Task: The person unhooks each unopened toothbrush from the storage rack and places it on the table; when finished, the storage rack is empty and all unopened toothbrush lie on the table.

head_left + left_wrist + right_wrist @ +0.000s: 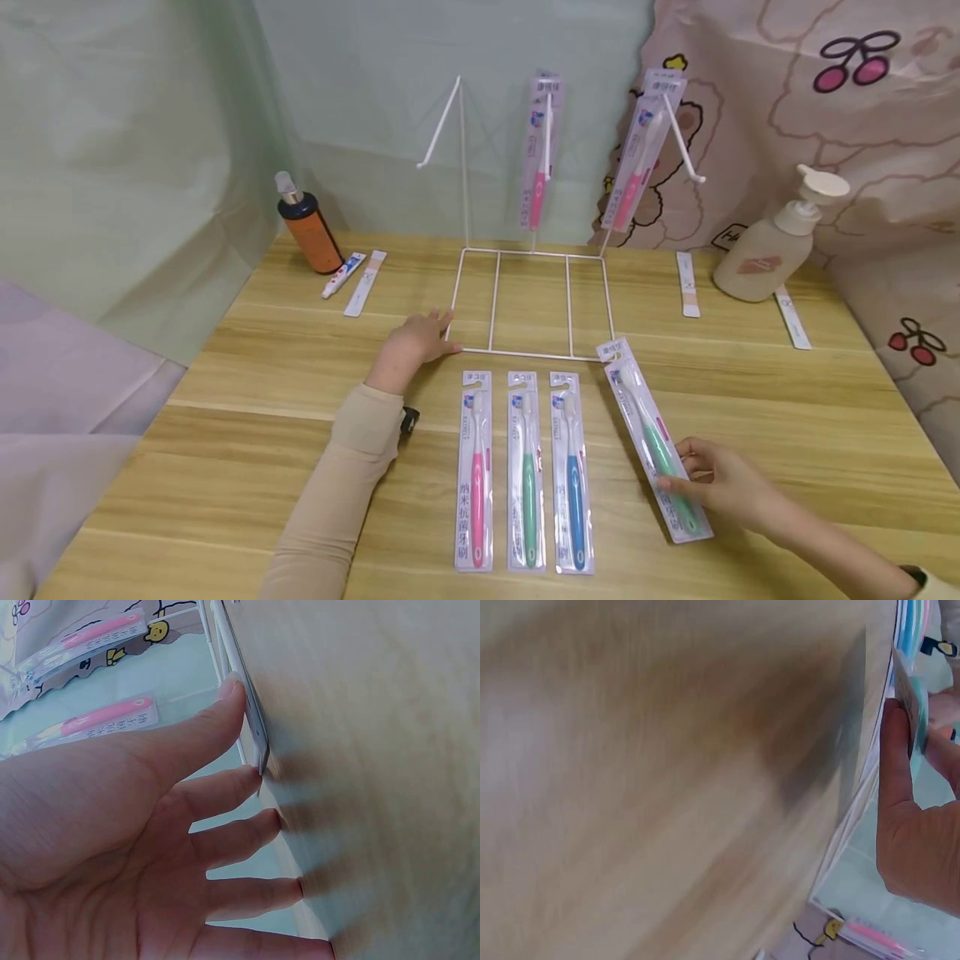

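White wire of the display rack is lying under the left hand, whose straight fingers are pressing its near-left corner onto the desk. Right hand, wrist low, is pinching the green packaged toothbrush lying angled on the desk.

Wire rack mid-table – 3 toothbrush packs in front, pump bottle to its right.
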Action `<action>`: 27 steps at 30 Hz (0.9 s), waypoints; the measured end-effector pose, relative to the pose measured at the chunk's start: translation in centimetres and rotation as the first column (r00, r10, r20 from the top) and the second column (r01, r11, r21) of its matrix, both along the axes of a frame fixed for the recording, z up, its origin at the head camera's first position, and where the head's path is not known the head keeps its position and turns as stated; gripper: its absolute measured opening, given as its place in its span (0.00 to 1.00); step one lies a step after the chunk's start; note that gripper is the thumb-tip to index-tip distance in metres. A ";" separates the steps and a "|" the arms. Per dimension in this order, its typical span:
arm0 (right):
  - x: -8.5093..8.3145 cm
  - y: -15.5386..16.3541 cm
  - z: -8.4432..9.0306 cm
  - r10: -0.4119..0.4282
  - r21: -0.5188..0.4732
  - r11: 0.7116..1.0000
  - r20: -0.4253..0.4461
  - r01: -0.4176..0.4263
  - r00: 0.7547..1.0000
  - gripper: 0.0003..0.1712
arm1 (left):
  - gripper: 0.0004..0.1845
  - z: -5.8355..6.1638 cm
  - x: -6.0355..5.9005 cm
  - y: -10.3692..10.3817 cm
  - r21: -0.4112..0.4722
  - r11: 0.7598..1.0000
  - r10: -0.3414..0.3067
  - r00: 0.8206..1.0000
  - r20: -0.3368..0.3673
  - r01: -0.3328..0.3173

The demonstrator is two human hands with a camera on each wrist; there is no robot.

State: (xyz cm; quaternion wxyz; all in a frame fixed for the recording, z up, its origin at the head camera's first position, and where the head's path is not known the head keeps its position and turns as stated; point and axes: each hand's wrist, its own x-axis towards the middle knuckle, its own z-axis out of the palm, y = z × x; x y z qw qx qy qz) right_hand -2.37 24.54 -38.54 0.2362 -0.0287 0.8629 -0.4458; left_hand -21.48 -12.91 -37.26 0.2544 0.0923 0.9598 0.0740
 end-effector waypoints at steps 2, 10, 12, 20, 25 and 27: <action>0.3 -0.1 -0.2 0.011 0.002 1.000 0.041 -0.011 0.999 0.26 | 0.39 0.0 0.0 0.0 0.005 1.000 0.002 1.000 0.000 -0.002; 0.7 -0.8 -0.6 0.008 0.032 0.999 0.124 -0.013 0.992 0.29 | 0.39 -0.3 -0.3 -0.1 -0.006 1.000 -0.015 1.000 -0.010 0.015; 0.8 -0.9 -0.8 0.018 0.016 1.000 0.145 -0.020 0.989 0.28 | 0.39 -0.3 -0.3 0.0 -0.003 1.000 -0.014 1.000 -0.008 0.014; 1.3 -1.9 -1.4 0.046 -0.027 0.999 0.181 -0.041 0.983 0.21 | 0.38 0.1 -0.1 0.1 0.007 1.000 0.002 1.000 0.002 -0.002; 1.5 -2.7 -1.6 0.029 0.010 0.999 0.220 -0.032 0.975 0.22 | 0.38 0.1 -0.1 0.1 0.014 1.000 0.008 1.000 0.009 -0.009; 1.4 -2.9 -1.7 0.037 0.029 0.999 0.221 -0.044 0.975 0.23 | 0.39 0.1 -0.1 0.1 0.018 1.000 0.010 1.000 0.008 -0.010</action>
